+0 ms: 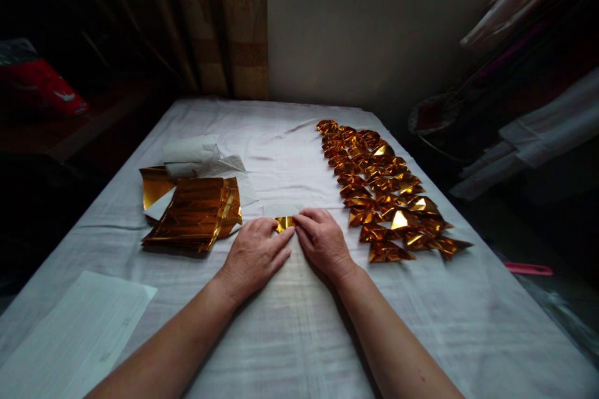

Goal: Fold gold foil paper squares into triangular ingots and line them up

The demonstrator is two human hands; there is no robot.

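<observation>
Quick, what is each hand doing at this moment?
Left hand: flat, fingers pressing down on the small gold paper piece; not gripping it.
Right hand: also flat, fingertips on the same piece from the other side.

I see both forearms reaching forward, my left hand (pixel 256 254) and right hand (pixel 322 238) palm-down, fingertips pressed together.

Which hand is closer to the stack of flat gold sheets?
Left. The left hand lies just right of the stack of gold sheets; the right hand is farther right.
</observation>
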